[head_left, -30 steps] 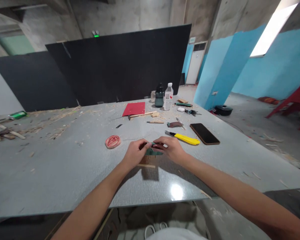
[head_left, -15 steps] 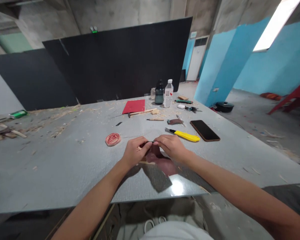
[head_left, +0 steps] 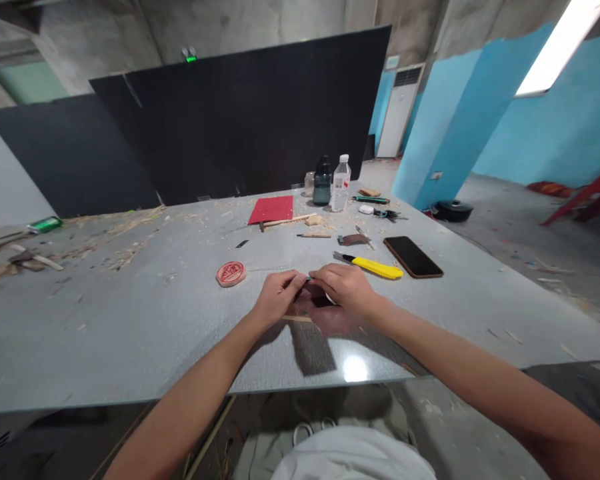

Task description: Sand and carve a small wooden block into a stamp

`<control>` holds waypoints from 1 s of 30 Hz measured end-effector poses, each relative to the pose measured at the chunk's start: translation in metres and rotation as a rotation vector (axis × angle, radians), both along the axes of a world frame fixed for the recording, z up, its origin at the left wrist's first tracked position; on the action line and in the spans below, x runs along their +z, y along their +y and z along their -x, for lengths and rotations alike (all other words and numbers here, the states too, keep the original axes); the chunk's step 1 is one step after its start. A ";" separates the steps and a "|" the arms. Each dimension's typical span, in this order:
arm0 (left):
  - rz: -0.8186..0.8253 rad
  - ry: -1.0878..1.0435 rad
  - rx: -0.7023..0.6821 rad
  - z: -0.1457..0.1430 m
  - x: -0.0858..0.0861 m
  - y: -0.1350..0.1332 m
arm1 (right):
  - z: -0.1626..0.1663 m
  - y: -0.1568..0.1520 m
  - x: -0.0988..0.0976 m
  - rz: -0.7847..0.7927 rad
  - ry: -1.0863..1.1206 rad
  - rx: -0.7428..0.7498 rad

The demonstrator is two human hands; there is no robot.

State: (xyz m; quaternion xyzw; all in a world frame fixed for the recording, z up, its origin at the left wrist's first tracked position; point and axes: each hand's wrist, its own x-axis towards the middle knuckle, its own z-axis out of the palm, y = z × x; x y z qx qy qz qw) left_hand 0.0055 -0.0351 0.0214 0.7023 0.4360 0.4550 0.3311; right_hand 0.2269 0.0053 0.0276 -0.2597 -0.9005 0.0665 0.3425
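Note:
My left hand [head_left: 276, 297] and my right hand [head_left: 344, 288] meet above the grey table [head_left: 130, 320], fingertips pinched together on a small thin dark piece [head_left: 309, 278] between them; I cannot name it. Under the hands lies a thin wooden strip [head_left: 296, 318] and a brownish sheet [head_left: 325, 313]. A round carved wooden disc with red markings [head_left: 231, 273] lies just left of my left hand. A yellow utility knife [head_left: 373, 266] lies right of my right hand.
A black phone [head_left: 413, 257] lies beyond the knife. Farther back are a red sheet [head_left: 271, 209], a dark bottle [head_left: 323, 181], a clear water bottle [head_left: 340, 184], small tools and wood shavings. Black panels stand behind the table.
The hands stay together on the small piece. The greenish thing seen between them a second ago no longer shows. The view has shifted slightly.

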 end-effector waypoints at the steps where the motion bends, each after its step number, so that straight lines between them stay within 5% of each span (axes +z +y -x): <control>1: -0.002 0.005 -0.002 0.000 -0.001 0.001 | 0.000 0.000 0.000 -0.003 -0.006 0.000; 7: -0.009 0.043 -0.002 0.000 -0.002 0.003 | 0.001 0.006 -0.002 0.098 0.113 0.020; 15: -0.140 0.093 0.055 0.001 0.005 0.001 | 0.007 0.009 -0.001 0.550 0.380 0.029; 21: 0.030 -0.077 0.030 -0.001 -0.003 0.004 | 0.008 -0.002 0.005 0.459 0.333 0.038; 27: -0.007 -0.112 0.062 0.000 0.000 0.006 | 0.011 0.000 0.004 0.692 0.461 0.041; 30: 0.016 -0.160 0.017 -0.001 -0.001 0.007 | 0.011 0.000 0.004 0.636 0.463 0.034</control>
